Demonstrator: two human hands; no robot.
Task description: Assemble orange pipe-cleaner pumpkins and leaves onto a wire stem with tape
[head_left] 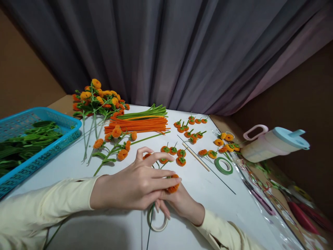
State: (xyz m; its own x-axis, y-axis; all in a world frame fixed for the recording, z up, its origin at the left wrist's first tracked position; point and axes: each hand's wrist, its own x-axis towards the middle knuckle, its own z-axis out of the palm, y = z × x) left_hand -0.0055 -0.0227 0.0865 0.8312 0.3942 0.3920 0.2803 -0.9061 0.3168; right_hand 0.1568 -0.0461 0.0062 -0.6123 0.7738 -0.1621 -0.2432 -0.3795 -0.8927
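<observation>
Both hands meet over the near middle of the table around an orange pipe-cleaner flower (172, 184). My left hand (137, 184) has its middle and ring fingers closed over this flower, with the index finger arched above. Below and to the right, my right hand (182, 201) grips the flower from underneath, partly covered by the left. A dark green wire stem (149, 231) runs down from between the hands. Under them shows a pale roll of tape (158, 230); whether a hand touches it I cannot tell. Another orange flower (147, 156) peeks out behind my left fingers.
Behind lie orange pipe cleaners (137, 125), green ones (148, 111) and finished flower stems (96, 95). A blue basket (75, 126) of leaves stands left. Loose flower heads (181, 161), a wooden stick (196, 158), green tape (223, 166) and a tumbler (273, 146) are right.
</observation>
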